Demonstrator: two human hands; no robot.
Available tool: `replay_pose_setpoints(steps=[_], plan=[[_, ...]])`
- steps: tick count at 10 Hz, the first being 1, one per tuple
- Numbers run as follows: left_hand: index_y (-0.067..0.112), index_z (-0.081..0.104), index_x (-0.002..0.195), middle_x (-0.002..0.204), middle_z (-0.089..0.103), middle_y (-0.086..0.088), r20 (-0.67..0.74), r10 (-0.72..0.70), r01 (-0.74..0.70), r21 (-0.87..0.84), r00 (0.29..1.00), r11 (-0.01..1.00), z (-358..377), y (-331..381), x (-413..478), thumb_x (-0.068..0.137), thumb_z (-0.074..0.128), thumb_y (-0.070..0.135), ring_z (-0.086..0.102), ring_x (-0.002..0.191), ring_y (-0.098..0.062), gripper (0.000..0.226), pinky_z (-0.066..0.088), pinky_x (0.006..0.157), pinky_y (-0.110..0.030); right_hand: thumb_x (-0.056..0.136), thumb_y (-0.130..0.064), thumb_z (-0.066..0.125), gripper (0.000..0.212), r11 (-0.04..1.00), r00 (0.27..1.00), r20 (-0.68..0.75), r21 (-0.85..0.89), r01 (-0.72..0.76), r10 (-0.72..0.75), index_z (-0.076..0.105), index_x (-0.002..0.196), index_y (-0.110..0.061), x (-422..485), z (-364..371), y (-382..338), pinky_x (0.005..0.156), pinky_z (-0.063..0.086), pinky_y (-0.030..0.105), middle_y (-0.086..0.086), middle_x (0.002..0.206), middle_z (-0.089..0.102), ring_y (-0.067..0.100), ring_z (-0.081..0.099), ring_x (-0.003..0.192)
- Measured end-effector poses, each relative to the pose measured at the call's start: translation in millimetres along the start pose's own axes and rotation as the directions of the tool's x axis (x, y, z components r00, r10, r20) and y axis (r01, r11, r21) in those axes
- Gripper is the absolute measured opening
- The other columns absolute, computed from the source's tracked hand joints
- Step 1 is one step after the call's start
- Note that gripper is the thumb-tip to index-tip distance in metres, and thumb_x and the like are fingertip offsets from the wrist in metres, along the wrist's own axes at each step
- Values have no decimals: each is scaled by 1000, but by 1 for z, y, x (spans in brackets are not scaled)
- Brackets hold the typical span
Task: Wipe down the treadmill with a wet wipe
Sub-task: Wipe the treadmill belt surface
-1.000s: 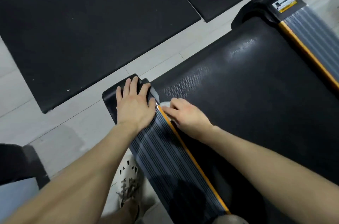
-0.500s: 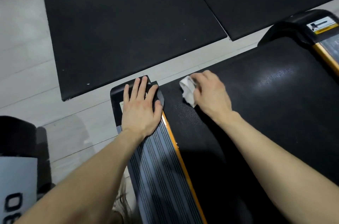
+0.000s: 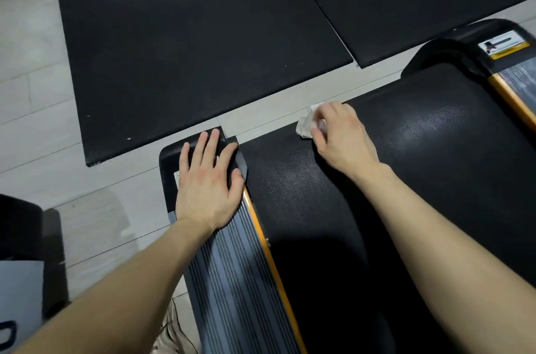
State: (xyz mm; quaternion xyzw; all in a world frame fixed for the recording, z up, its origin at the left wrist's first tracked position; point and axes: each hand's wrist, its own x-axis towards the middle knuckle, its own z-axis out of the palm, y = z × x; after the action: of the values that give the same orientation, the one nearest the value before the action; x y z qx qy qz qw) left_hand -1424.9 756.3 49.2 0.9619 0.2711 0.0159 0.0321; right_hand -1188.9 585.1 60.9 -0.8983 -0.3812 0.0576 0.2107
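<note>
Hands are low over the treadmill [image 3: 319, 237], and I place everything by its black belt [image 3: 435, 150]. The right hand [image 3: 340, 139] is at the far edge of the belt, toward the belt's left side. Its fingers are curled around a crumpled white wet wipe [image 3: 304, 123], which it holds against that edge (a part of the wipe sticks out past the fingers, toward the pale floor [image 3: 29, 63]). The left hand [image 3: 207, 185] lies flat just left of the belt, with fingers straight and a little spread, and it holds nothing. Its palm is on the ribbed grey side rail [image 3: 232, 272] and its fingertips are on the black end cap [image 3: 169, 162]. A thin orange strip [image 3: 272, 263] runs between this rail and the belt. On the right of the belt there is a second ribbed rail [image 3: 520, 75], with a small label [image 3: 501, 46] at its far end. Beyond the far edge of the belt, two black floor mats [image 3: 188, 49] lie on the floor, a narrow gap between them.
</note>
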Motion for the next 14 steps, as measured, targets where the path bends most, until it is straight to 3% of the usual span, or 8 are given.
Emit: replay_pose_setpoints(steps=[1, 3, 5, 7, 9, 11, 12, 14], plan=[[26, 46, 158, 176, 24, -9, -9, -4, 4, -7, 1000, 1000, 1, -1, -1, 105, 35, 44, 11, 165, -25, 57, 11, 131, -56, 102, -22, 61, 45, 993, 997, 10, 91, -77, 76, 54, 146, -18, -6, 12, -1, 97, 51, 45, 7, 131, 53, 30, 47, 123], [25, 47, 158, 175, 25, -10, -19, -4, 4, -20, 1000, 1000, 1, 0, 0, 104, 35, 44, 13, 165, -25, 58, 11, 131, -56, 102, -27, 65, 25, 985, 989, -40, 105, -138, 143, 70, 120, -10, -14, 17, -11, 93, 54, 48, 9, 123, 53, 30, 50, 116], [26, 45, 159, 176, 23, -9, -4, -7, 7, -15, 1000, 1000, -1, 1, -1, 105, 33, 44, 10, 165, -24, 58, 11, 131, -56, 103, -25, 65, 19, 877, 869, 133, 139, 460, -477, 70, 100, -7, -62, 36, -58, 76, 54, 40, 8, 113, 56, 27, 54, 103], [27, 45, 159, 176, 24, -8, -3, -7, 7, -10, 1000, 1000, -3, 1, -1, 106, 34, 44, 10, 165, -24, 57, 10, 131, -55, 100, -16, 61, 22, 973, 970, -121, -60, -221, 213, 67, 121, -11, 14, 3, 22, 90, 53, 52, 16, 120, 58, 40, 55, 112], [25, 45, 158, 175, 25, -10, -12, -3, 3, -17, 1000, 1000, -2, 0, -2, 105, 36, 42, 11, 165, -24, 56, 11, 131, -56, 102, -18, 64, 19, 960, 968, 63, 162, 230, -243, 71, 117, -11, -41, 60, -90, 71, 57, 41, 7, 106, 52, 27, 54, 98], [26, 46, 158, 175, 26, -9, -13, 0, -1, -18, 1000, 1000, -3, 0, -2, 105, 36, 43, 12, 165, -25, 57, 11, 131, -56, 96, -19, 66, 18, 963, 974, 19, 151, -225, 225, 78, 109, -22, 8, -17, -10, 85, 57, 40, 1, 93, 71, 27, 67, 98], [26, 46, 158, 175, 26, -9, -12, -4, 4, -16, 1000, 1000, -2, 0, -2, 105, 36, 43, 13, 165, -25, 57, 12, 131, -56, 89, -15, 77, 42, 767, 886, 342, 459, -448, 313, 68, 129, -27, 11, -40, 0, 87, 56, 30, -1, 88, 80, 9, 72, 89], [26, 46, 157, 175, 26, -9, -14, -12, 12, -24, 1000, 1000, -1, 0, -1, 104, 35, 44, 13, 164, -25, 57, 12, 131, -56, 99, -21, 68, 34, 954, 956, -78, 122, -273, 283, 65, 133, -20, -23, -15, -15, 93, 54, 47, 3, 122, 61, 27, 64, 109]])
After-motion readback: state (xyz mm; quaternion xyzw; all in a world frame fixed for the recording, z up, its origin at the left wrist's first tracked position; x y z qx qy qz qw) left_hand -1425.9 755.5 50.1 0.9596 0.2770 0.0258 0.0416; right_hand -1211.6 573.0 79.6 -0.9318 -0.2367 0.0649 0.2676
